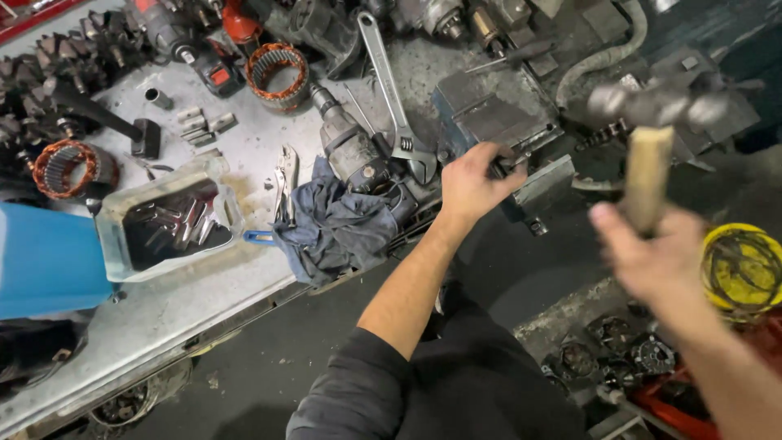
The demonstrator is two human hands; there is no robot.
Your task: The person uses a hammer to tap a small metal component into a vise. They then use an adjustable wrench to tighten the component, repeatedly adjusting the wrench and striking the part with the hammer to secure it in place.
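Left hand: (471, 183) closed around a small dark metal part (507, 163) pressed at the blue-grey bench vise (497, 122), fingers wrapped, wrist low.
Right hand: (652, 248) blurred, gripping the pale wooden handle of a steel-headed hammer (656, 106), head raised above the vise.
Hammer handling: judged head-heavy and stiff; best held low on the handle, where the grip sits now.
Held part handling: judged rigid, probably oily and slippery; exact shape too hidden to tell.
Left of bench: blue plastic container (45, 261), cut translucent jug holding spanners (167, 220), copper-wound stator rings (277, 69).
Middle of bench: locking pliers (285, 183), crumpled dark blue rag (338, 228), grey starter motor (350, 147), long adjustable wrench (391, 90).
Surface: scuffed, stained grey sheet-metal workbench (163, 310), crowded.
Room: dark floor, yellow tub of wire coils (743, 265) at right, motor parts below.
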